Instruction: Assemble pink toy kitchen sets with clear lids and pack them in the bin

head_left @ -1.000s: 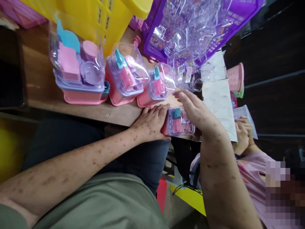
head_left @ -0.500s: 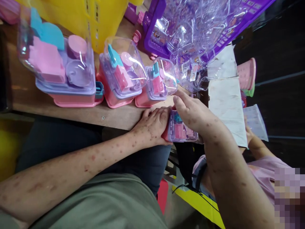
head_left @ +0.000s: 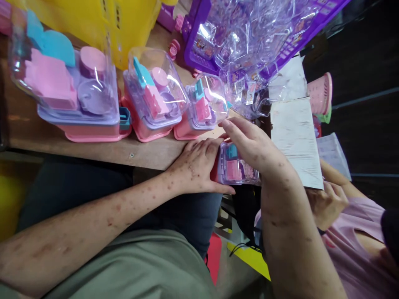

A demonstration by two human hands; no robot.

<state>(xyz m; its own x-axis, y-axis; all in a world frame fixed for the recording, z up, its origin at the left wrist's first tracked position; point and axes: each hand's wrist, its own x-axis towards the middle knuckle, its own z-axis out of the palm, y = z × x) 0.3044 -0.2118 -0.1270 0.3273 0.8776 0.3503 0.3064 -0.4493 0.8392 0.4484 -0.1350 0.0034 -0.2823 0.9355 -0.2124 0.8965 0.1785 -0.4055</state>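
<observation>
A small toy box (head_left: 234,169) with a pink base, lilac rim and clear cover lies tipped on its side at the table's front edge, pink and blue pieces showing inside. My left hand (head_left: 199,166) grips its pink base, thumb stretched along the near side. Over the far side and the clear cover curves my right hand (head_left: 252,143); its palm side and some fingers are hidden. Just beyond my hands, three similar toy boxes stand in a row: a near one (head_left: 204,108), a middle one (head_left: 156,97) and a larger-looking left one (head_left: 90,124).
A yellow container (head_left: 93,25) stands behind the row. The purple basket (head_left: 202,37) holds several clear covers, and more lie beside it. White cardboard (head_left: 294,141) lies to the right, near a pink basket (head_left: 320,93). At the right, a co-worker's hand (head_left: 330,203) is close to my right forearm.
My left thumb has stretched out further along the box, and the box cover shows slightly more. The co-worker's hand has come nearer my forearm. The whole view has shifted slightly.
</observation>
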